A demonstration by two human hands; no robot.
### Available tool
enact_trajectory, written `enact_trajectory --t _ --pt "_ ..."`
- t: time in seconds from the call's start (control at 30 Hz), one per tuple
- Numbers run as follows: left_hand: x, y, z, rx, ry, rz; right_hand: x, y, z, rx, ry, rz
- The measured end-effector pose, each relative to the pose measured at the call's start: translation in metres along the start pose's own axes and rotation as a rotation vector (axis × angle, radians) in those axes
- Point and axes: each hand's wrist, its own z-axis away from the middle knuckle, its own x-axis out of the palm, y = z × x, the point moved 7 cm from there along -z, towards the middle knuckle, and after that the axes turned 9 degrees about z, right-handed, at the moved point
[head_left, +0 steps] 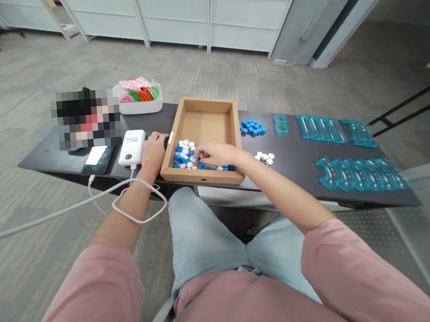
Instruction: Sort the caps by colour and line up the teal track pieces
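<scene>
Floor (27, 91): streaked grey, apparently carpet tile
Panels (175, 15): white, side by side
Pillar (296, 28): grey
Worktop (297, 164): dark

Box (219, 176) mid-table (293, 159), loose pieces (185, 157) in its near half. Left of it: power bank (132, 146), then flat device (99, 159); tub (141, 107) behind. Right: far pile (252, 127), near pile (265, 157), then back row (323, 128) and front row (361, 174) of parts.

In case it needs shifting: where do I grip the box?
Probably grip the box by both side walls, toward the person's end, one hand from each outer side: they stand upright, and its pieces lie heaped at that end.
</scene>
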Motion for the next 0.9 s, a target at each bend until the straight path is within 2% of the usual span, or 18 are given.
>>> enact_trajectory --t 0.13,0.3,0.43,0.5,0.6,0.73,0.83,0.9 --pt "-0.001 0.001 0.0 -0.004 -0.012 0.0 0.007 0.004 -0.002 -0.01 -0.048 0.039" --pt "-0.001 0.001 0.0 -0.004 -0.015 0.004 0.009 0.01 -0.008 0.051 0.078 0.13" --pt "-0.002 0.001 0.0 -0.005 -0.02 0.006 0.015 0.013 -0.011 0.037 0.093 0.156" --pt "-0.002 0.001 0.001 -0.01 -0.021 0.008 0.011 0.015 -0.007 0.001 0.139 0.127" --pt "-0.003 0.001 0.001 -0.015 -0.024 0.011 -0.012 0.022 0.008 -0.071 0.303 0.028" --pt "-0.004 0.003 0.002 -0.028 -0.046 0.017 -0.058 0.062 0.046 -0.04 0.543 -0.101" --pt "-0.005 0.004 0.002 -0.034 -0.069 0.03 -0.083 0.11 0.08 0.109 0.696 -0.176" --pt "-0.005 0.004 0.003 -0.034 -0.081 0.047 -0.087 0.14 0.099 0.222 0.742 -0.212"
